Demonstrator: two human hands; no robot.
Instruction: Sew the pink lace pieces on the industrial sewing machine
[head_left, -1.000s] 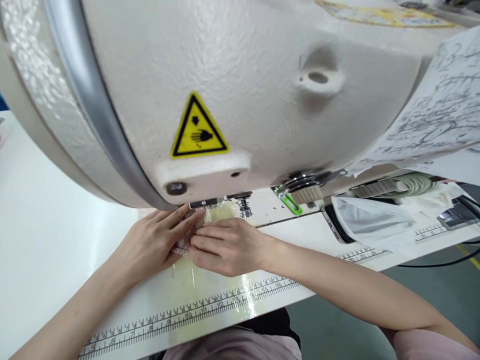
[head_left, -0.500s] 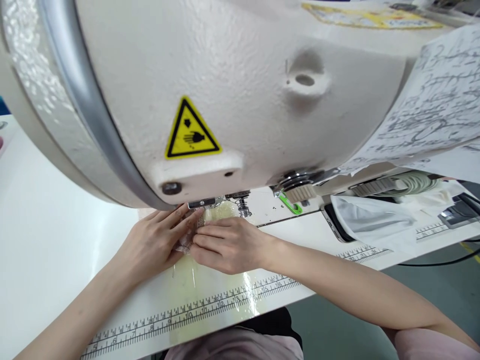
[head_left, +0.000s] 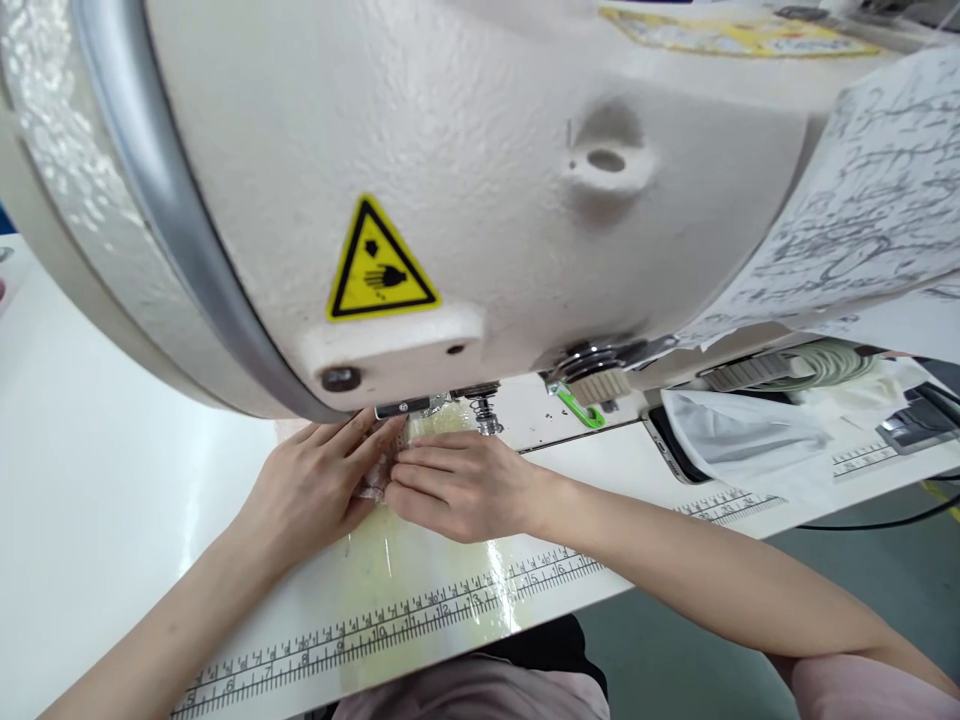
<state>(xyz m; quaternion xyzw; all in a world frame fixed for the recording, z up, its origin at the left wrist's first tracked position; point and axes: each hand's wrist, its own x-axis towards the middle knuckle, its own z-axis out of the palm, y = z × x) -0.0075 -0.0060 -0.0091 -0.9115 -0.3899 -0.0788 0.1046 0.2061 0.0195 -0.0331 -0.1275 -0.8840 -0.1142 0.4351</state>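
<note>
Under the head of a white sewing machine (head_left: 480, 230), both hands are at a small piece of pale pinkish, lace-like fabric (head_left: 373, 486). My left hand (head_left: 307, 490) lies palm down on the fabric with its fingers stretched out, the tips reaching in beside the presser-foot area. From the other side my right hand (head_left: 461, 488) has its fingers bent and pressed together on the fabric's near right edge. The machine head and the hands hide most of the fabric, and the needle is out of sight.
A printed ruler (head_left: 375, 635) runs along the table's front edge. On the right lie a phone (head_left: 667, 440), a white face mask (head_left: 739, 435) and a green hook-shaped piece (head_left: 583, 410). A handwritten paper (head_left: 870, 200) hangs on the machine. A yellow warning triangle (head_left: 382, 270) marks its head.
Both hands have shifted very slightly, the right one a little up toward the machine. The fabric stays under the fingers; the view has tilted a touch.
</note>
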